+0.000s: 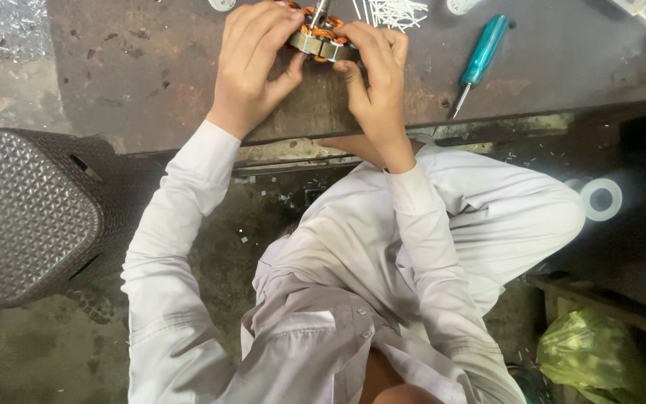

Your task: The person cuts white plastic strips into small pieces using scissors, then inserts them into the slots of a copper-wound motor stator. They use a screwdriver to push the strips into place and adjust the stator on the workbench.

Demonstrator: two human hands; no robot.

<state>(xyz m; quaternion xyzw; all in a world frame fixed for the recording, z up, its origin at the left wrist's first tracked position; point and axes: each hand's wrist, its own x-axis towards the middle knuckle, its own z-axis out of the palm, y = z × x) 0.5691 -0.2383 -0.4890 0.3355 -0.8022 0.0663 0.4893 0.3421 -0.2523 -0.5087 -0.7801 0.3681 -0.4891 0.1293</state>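
Note:
A round metal motor stator with copper-coloured windings and a short shaft sits at the top of the head view, over a dark worn workbench. My left hand wraps its left side, fingers curled over the top. My right hand grips its right side, thumb pressed against the rim. Both sleeves are white. Part of the stator is hidden under my fingers.
A screwdriver with a teal handle lies on the bench to the right. A pile of thin white strips lies behind the stator. A dark woven stool stands at left. A roll of white tape and a yellow-green bag are at right.

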